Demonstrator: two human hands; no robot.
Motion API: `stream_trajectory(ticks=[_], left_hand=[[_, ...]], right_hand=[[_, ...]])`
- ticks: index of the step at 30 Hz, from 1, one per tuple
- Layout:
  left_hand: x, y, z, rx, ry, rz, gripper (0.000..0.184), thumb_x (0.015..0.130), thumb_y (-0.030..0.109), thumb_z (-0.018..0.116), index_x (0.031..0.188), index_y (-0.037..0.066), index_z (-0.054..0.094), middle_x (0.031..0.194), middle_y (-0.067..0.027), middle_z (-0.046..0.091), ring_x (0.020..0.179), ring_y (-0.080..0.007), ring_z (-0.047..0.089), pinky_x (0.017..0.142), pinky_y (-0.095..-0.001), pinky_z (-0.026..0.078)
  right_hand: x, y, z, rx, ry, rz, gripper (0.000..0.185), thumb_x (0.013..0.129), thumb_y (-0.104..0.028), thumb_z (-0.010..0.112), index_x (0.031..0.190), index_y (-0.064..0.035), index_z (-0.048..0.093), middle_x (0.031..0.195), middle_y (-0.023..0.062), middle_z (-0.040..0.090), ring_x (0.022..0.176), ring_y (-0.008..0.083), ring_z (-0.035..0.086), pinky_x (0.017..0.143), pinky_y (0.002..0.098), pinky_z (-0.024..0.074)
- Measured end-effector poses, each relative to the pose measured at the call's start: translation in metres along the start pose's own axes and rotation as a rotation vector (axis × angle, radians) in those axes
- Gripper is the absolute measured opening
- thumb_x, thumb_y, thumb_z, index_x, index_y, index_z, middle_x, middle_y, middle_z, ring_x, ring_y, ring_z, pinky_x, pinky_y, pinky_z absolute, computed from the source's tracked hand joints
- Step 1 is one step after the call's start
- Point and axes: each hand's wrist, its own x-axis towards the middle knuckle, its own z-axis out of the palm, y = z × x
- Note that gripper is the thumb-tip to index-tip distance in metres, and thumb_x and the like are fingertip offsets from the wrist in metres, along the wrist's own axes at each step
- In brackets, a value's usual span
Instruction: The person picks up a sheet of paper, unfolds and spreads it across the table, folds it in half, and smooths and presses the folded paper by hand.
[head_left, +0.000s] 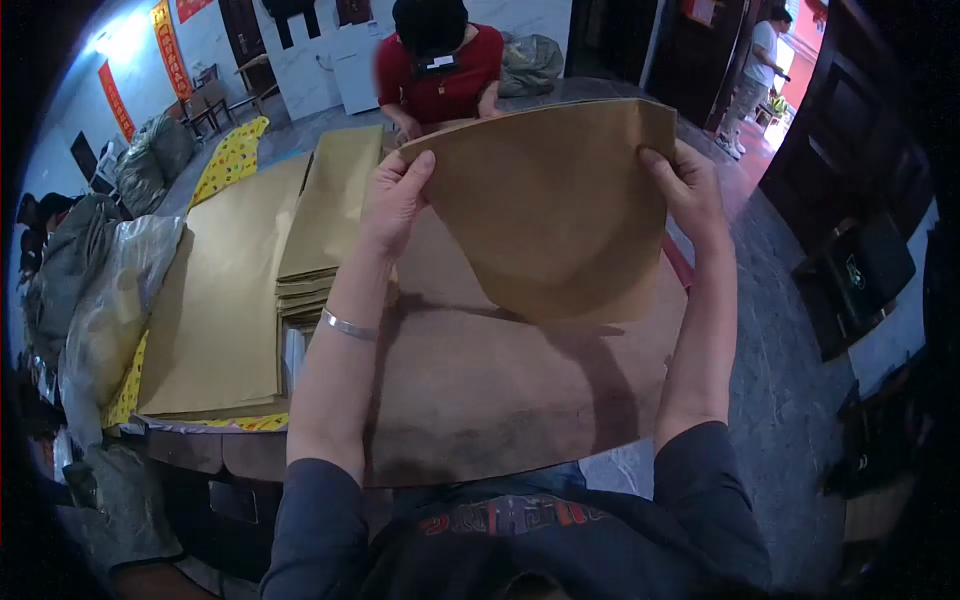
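A large sheet of brown kraft paper [550, 210] is held up in front of me, above the table. At its upper left corner my left hand [402, 190] pinches the edge, thumb on the near side. My right hand [688, 190] grips the right side near the top, where the paper bends over. The lower edge of the sheet hangs close to a brown board [480, 420] on the table and casts a shadow there. Left of my left forearm lies a stack of folded kraft paper [325, 210], beside a wider pile of flat kraft sheets [220, 290].
A person in a red top [440, 75] works across the table. A yellow patterned cloth [228, 160] shows under the piles. Clear plastic wrapping [115, 310] sits at the left edge. Another person [760, 75] stands by the doorway; a dark chair [860, 275] is at right.
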Motion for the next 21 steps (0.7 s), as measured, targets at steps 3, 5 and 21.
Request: stream_trajectory(ticks=[3,5,21], left_hand=[[0.021,0.028,0.019,-0.067,0.004,0.137,0.024,0.098,0.021,0.062,0.117,0.007,0.065,0.112,-0.0033,0.067,0.101,-0.0121,0.063,0.088,-0.0291,0.051],[0.036,0.046,0.025,-0.030,0.035,0.146,0.022,0.098,0.020,0.062,0.116,0.007,0.065,0.110,-0.0032,0.068,0.099,-0.0119,0.063,0.088,-0.0288,0.051],[-0.227,-0.008,0.005,0.640,-0.497,-0.109,0.016,0.074,0.011,0.081,0.079,0.008,0.066,0.121,-0.0186,0.066,0.119,-0.0371,0.060,0.106,-0.0535,0.042]], right_hand=[[0.031,0.002,-0.009,0.081,0.013,-0.150,0.023,0.094,-0.017,0.065,0.110,-0.0008,0.067,0.088,0.0020,0.068,0.085,0.0078,0.059,0.077,0.0263,0.0486],[0.056,0.003,-0.013,0.052,-0.005,-0.220,0.022,0.094,-0.016,0.065,0.110,-0.0012,0.067,0.088,0.0015,0.068,0.085,0.0076,0.059,0.077,0.0260,0.0487],[-0.205,0.011,-0.033,-0.316,-0.440,-0.501,0.016,0.073,-0.007,0.072,0.088,-0.0062,0.065,0.111,0.0125,0.069,0.111,0.0343,0.065,0.087,0.0451,0.0568]])
